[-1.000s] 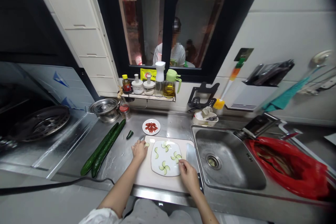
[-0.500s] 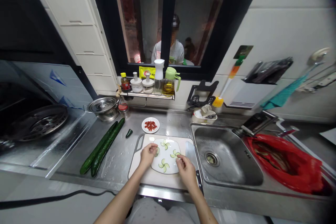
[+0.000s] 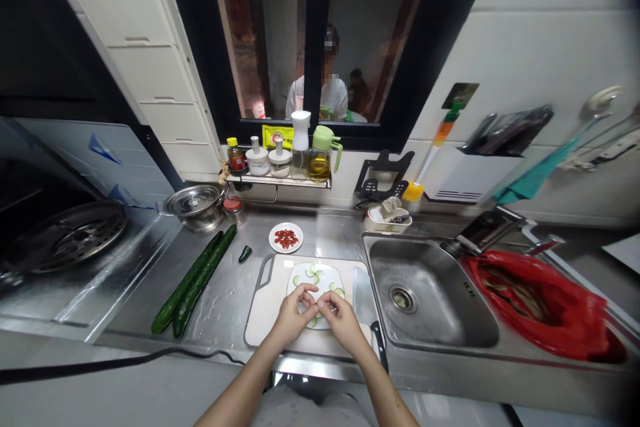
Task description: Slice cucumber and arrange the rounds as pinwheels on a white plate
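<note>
A white plate (image 3: 325, 275) lies on the pale cutting board (image 3: 263, 320). Thin cucumber slices (image 3: 314, 272) are set on it in pinwheel shapes, and one slice rests near its left edge. Over the plate's front half, my left hand (image 3: 296, 313) and my right hand (image 3: 343, 320) meet at their fingertips. Both are closed in a pinch; anything between the fingers is too small to make out. The hands partly cover the slices below. A knife (image 3: 363, 290) with a black handle lies along the board's right side.
Two whole cucumbers (image 3: 200, 273) and a cut end (image 3: 245, 254) lie at left. A small dish of red bits (image 3: 286, 238) sits behind the board. The sink (image 3: 435, 300) is at right, beside a red bag (image 3: 545, 307). Condiments (image 3: 280, 163) line the shelf; a person (image 3: 320, 93) shows in the window.
My hands have come together from the plate's left and right sides to its front middle, fingertips meeting. They now cover much of the front pinwheel. The view has shifted slightly.
</note>
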Motion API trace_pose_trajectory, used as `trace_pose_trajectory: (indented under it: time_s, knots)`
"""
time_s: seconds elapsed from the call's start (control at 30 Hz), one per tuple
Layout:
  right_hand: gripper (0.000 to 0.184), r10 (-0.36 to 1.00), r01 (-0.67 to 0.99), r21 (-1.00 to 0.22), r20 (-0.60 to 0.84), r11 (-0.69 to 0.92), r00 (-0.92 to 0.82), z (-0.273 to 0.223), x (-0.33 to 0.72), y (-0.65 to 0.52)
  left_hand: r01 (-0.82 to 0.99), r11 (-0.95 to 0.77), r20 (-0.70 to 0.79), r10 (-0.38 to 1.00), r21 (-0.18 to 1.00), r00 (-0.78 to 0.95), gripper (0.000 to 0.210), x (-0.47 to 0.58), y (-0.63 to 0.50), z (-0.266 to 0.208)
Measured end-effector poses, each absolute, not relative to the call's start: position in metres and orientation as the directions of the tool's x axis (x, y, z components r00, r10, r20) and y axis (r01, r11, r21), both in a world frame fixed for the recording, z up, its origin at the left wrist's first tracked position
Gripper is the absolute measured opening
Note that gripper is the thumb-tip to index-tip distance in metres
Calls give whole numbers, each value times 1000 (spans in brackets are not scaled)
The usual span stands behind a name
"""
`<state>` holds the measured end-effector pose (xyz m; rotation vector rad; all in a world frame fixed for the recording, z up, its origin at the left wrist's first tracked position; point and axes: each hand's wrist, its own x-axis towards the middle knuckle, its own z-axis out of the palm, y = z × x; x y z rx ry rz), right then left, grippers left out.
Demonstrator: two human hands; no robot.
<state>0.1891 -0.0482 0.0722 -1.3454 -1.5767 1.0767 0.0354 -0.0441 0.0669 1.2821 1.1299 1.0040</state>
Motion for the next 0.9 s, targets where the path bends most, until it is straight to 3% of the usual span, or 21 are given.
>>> trace_pose_trajectory:
  time_s: [0.07,0.13,0.23,0.33,0.53,0.77,0.9]
  knots:
    - [33,994,312,-946,54,81,-94,71,190,-48,-44,169,-159,970,985,182,49,35,-45,67]
    - [35,996,305,-949,65,80,-59,71,192,-48,-164,386,-343,909,908,236,55,35,-47,68]
    - [35,995,301,-949,80,94,-58,71,193,-49,-306,707,-566,699,637,436,56,34,-50,70]
    - [34,990,301,-944,116,136,-82,72,193,-52,-375,797,-593,603,473,534,47,34,-51,73]
    - [31,984,299,-940,137,165,-112,76,194,-55,-450,703,-523,710,550,471,52,34,-51,76]
    - [29,990,262,-962,34,70,-139,78,191,-54,-334,510,-397,848,793,352,61,30,-45,83]
    - [29,986,197,-980,-20,14,-167,79,187,-55,-300,391,-306,906,870,292,57,29,-45,86]
